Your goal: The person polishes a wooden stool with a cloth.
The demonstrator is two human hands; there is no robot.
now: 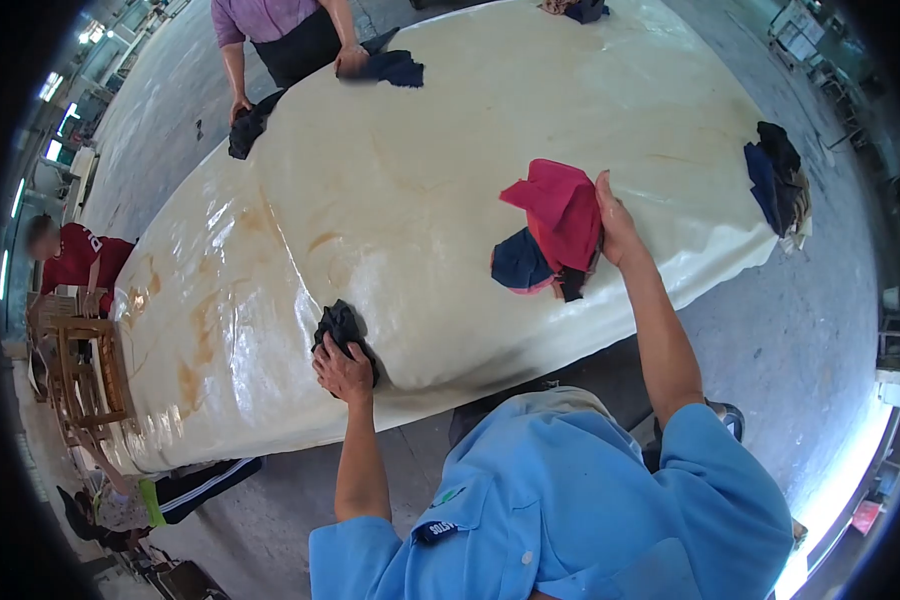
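Note:
A large glossy cream slab [420, 180] fills the middle of the view, with brownish stains toward its left end. My left hand [343, 372] presses a dark crumpled rag [338, 325] against the slab's near edge. My right hand [615, 225] grips a bundle of red and navy cloth [555, 225] and holds it on the slab's surface further right. Both arms reach out from my light blue shirt.
Across the slab a person in a purple top [270, 15] holds dark rags [390, 68] on it. Another person in red [80, 258] stands at the left end near a wooden frame [85, 370]. A pile of dark cloths [778, 180] lies at the right end. Concrete floor surrounds the slab.

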